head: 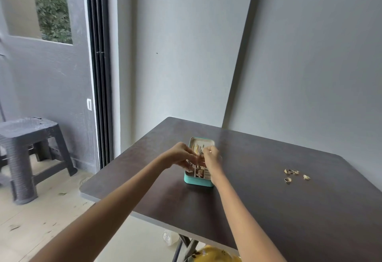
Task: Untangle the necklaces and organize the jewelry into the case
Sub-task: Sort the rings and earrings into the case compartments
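A small teal jewelry case stands open on the dark table, its lid upright at the far side. Cream compartments inside hold gold pieces. Both hands hover over the case. My left hand has its fingers curled down over the middle of the case, touching a chain there. My right hand pinches a thin necklace in front of the lid. The chain between the hands is small and partly hidden by fingers. Several gold rings lie loose on the table to the right.
A grey plastic stool stands on the tiled floor at the left by a sliding door. The table's left edge runs just left of the case. A yellow object lies under the table near its folding legs.
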A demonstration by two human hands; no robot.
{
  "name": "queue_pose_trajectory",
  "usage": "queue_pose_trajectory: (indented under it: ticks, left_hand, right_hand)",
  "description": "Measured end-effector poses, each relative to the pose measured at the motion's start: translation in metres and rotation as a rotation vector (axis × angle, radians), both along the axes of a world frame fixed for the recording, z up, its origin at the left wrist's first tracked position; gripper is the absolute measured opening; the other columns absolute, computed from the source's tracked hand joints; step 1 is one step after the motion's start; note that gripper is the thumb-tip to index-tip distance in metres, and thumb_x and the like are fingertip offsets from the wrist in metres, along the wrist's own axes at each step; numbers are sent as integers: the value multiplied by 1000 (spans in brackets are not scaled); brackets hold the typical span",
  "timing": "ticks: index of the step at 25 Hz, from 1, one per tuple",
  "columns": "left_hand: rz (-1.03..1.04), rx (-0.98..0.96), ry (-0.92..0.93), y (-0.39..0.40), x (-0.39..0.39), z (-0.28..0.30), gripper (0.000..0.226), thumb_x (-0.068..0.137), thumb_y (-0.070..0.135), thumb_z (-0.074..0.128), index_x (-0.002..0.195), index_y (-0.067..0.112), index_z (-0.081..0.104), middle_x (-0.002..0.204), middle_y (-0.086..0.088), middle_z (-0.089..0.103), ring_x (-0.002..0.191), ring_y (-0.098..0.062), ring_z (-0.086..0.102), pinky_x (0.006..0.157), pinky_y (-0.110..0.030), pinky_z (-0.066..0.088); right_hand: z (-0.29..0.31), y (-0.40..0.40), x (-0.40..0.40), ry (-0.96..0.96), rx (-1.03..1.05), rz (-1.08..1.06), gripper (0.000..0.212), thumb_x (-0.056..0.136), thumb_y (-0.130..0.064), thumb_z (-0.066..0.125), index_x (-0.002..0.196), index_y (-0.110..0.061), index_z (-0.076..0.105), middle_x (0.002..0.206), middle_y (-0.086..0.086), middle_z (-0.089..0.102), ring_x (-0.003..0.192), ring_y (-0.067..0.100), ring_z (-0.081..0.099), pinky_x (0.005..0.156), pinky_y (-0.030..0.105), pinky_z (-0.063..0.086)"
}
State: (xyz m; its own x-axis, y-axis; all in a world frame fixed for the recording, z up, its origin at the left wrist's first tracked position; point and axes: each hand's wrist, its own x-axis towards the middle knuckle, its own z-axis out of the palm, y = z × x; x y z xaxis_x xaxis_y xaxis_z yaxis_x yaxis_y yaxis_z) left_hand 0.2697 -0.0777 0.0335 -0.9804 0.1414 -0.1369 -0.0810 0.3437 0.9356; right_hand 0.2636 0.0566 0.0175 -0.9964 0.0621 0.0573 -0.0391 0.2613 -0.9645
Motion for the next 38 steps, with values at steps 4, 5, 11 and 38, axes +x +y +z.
queue_pose_trajectory:
  ticks: [4, 5, 11, 38]
  left_hand:
    - [-54, -204, -24, 0, -5, 10, 21, 86, -1, 61, 105, -8, 65, 68, -7, 68, 43, -10, 62, 50, -26, 57]
    - [-74, -244, -35, -1, -6, 11, 22, 86, -1, 61, 107, -7, 65, 71, -7, 67, 44, -8, 62, 50, -25, 56]
    - [-100, -341, -75, -2, -16, 13, 25, 88, 7, 61, 110, -5, 64, 67, -2, 66, 46, -9, 59, 49, -23, 54]
    - [52, -78, -235, -19, -23, -13, 20, 90, 3, 57, 108, -6, 54, 80, -14, 56, 60, -25, 58, 44, -30, 55]
  right_hand:
    - [-6, -1, -9, -3, -12, -12, 32, 70, -42, 43, 81, -17, 59, 88, 9, 70, 87, 31, 66, 83, 48, 53]
    - [-2, -1, -5, 9, -9, -7, 27, 73, -39, 44, 79, -17, 58, 82, 6, 70, 86, 30, 66, 82, 47, 54]
    - [8, -5, -7, 45, 52, -8, 23, 79, -35, 44, 79, -17, 57, 83, 6, 70, 79, 26, 66, 79, 41, 55]
    - [0, -2, -7, 47, 328, 285, 16, 87, -23, 48, 72, -17, 51, 85, 13, 72, 65, 14, 61, 70, 31, 44]
